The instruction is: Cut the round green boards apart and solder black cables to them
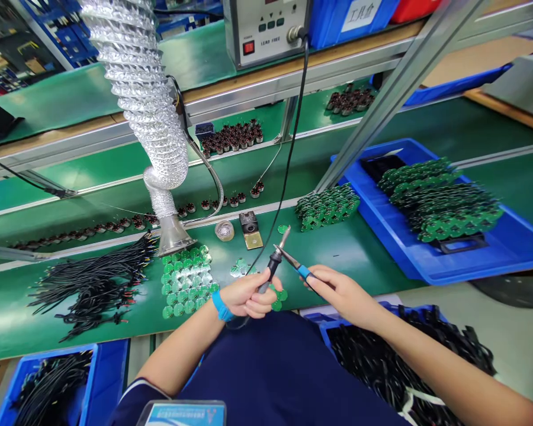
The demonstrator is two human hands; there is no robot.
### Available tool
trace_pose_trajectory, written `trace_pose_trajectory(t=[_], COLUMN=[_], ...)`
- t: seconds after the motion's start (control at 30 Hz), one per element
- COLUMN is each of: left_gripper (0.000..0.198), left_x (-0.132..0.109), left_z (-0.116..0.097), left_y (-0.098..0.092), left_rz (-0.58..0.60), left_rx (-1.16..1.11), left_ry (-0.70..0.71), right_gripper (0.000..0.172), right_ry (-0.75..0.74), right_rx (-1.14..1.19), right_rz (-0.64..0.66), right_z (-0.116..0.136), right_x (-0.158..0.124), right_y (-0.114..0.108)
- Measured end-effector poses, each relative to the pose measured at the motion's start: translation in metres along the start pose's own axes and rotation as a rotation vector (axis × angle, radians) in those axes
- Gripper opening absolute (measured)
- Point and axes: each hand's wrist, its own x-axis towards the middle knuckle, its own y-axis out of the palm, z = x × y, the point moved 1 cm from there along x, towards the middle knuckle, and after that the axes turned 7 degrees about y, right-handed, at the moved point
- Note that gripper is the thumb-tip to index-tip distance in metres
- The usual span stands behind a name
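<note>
Black at its collar, the soldering iron [274, 262] slants up out of the left hand [250, 296], whose curled fingers grip its handle; the bare metal tip lies beyond them, pointing away from the body. Fingers of the right hand [337, 291] are closed round the blue-banded pliers [292, 260], whose narrow nose reaches the iron's metal part above the green desk [337, 251]; whether they touch, I cannot tell.

I have the left hand [251, 296] curled into a closed grip and the right hand [337, 290] pinching near it, both forearms [426, 346] angled inward.
</note>
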Motion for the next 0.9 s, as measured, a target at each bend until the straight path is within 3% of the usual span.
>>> trace_pose_trajectory(t=[0.17, 0.3, 0.43, 0.53, 0.63, 0.7, 0.77, 0.83, 0.9], left_gripper=[0.046, 0.044, 0.042, 0.05, 0.064, 0.07, 0.072, 0.07, 0.068], left_x=[0.007, 0.015, 0.022, 0.025, 0.029, 0.03, 0.029, 0.026, 0.021], left_z=[0.007, 0.016, 0.025, 0.027, 0.025, 0.022, 0.02, 0.02, 0.022], left_y=[0.007, 0.0, -0.006, -0.007, -0.016, -0.027, -0.041, -0.053, -0.06], left_rz=[-0.272, -0.491, -0.667, -0.713, -0.596, -0.571, -0.614, -0.69, -0.802], left_rx=[0.236, 0.451, 0.646, 0.632, 0.429, 0.382, 0.407, 0.424, 0.437], left_ry=[0.068, 0.07, 0.171, 0.165, 0.11, 0.179, 0.301, 0.41, 0.49], right_gripper=[0.035, 0.035, 0.036, 0.036, 0.033, 0.029, 0.027, 0.028, 0.029], right_ry=[0.006, 0.044, 0.081, 0.063, 0.05, 0.062, 0.055, -0.016, -0.149], right_rx=[-0.004, -0.01, -0.035, -0.077, -0.075, -0.071, -0.109, -0.194, -0.341], right_rz=[-0.034, -0.016, -0.04, -0.097, -0.105, -0.077, -0.124, -0.311, -0.602], right_z=[-0.006, -0.015, -0.02, -0.017, -0.014, -0.01, 0.001, 0.026, 0.065], right_x=[0.001, 0.005, 0.01, 0.012, 0.019, 0.02, 0.017, 0.015, 0.024], right_y=[0.003, 0.009, 0.017, 0.022, 0.018, 0.002, -0.029, -0.074, -0.124])
